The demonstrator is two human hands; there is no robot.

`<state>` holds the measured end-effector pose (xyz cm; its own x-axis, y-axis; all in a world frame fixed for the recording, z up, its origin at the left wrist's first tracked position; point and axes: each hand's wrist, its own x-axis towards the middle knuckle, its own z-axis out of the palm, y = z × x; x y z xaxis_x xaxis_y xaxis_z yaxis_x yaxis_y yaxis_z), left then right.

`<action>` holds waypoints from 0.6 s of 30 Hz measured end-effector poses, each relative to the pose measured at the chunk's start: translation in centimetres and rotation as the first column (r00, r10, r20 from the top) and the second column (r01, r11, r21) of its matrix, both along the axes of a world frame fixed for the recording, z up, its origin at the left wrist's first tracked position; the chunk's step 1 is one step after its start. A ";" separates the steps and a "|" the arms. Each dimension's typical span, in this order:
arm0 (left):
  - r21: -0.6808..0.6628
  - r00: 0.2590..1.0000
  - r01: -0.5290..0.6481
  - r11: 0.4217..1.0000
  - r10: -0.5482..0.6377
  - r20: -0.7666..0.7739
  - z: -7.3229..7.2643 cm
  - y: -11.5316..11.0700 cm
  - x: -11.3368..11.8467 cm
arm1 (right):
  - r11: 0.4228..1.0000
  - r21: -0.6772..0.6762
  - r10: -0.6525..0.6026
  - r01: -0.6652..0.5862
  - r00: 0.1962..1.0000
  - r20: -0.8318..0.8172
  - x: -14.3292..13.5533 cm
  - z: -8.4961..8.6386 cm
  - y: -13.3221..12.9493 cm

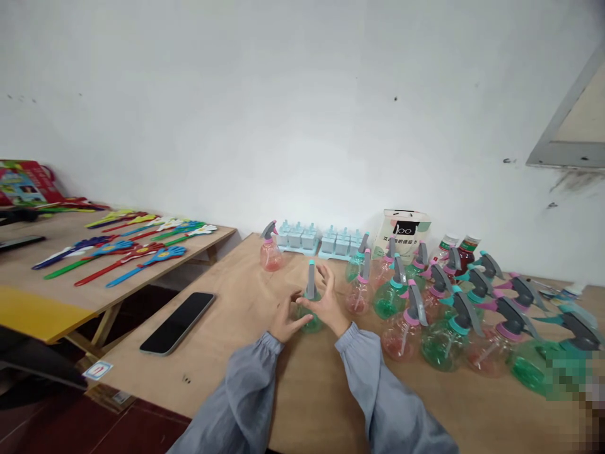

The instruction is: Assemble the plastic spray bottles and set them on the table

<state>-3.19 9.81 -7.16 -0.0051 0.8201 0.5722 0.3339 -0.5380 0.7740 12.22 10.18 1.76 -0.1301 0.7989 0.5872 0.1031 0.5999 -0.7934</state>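
A green spray bottle [311, 320] with a grey trigger head stands upright on the wooden table, between my two hands. My left hand [288, 317] curves round its left side, and my right hand [326, 301] wraps the right side near the neck. The bottle's body is partly hidden by my fingers. Behind it to the left stands a pink spray bottle [271, 255], apart from my hands. To the right, several pink and green spray bottles [444, 340] stand close together.
A black phone [178, 323] lies left of my hands. Light blue moulds [297, 237] and a printed box [401, 234] stand by the wall. On a separate left table lie several colourful hand-shaped sticks [137, 255]. Dark red bottles [467, 253] are behind the spray bottles.
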 end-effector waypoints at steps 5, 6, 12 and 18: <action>0.185 0.998 0.035 0.982 -0.044 0.046 -0.3 0.4 0.3 | 0.995 -0.009 0.099 -0.099 0.992 0.081 0.5 0.3 -0.5; 0.217 0.996 -0.026 0.976 0.006 0.092 0.3 1.0 -0.1 | 0.994 -0.003 0.107 -0.107 0.991 0.086 0.6 0.5 -0.5; -0.044 0.756 -0.608 0.793 0.595 0.271 6.5 8.6 -6.5 | 0.994 -0.070 0.089 -0.085 0.995 0.053 1.8 1.2 -0.2; -0.304 0.774 -0.593 0.746 0.632 0.041 8.7 13.4 -10.0 | 0.981 -0.157 0.111 -0.116 0.993 -0.040 2.0 1.6 -0.2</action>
<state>-13.17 23.17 1.58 -0.6176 0.7289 0.2955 0.4050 -0.0274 0.9139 14.21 10.02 3.33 -0.2091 0.8633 0.4594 0.0157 0.4727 -0.8811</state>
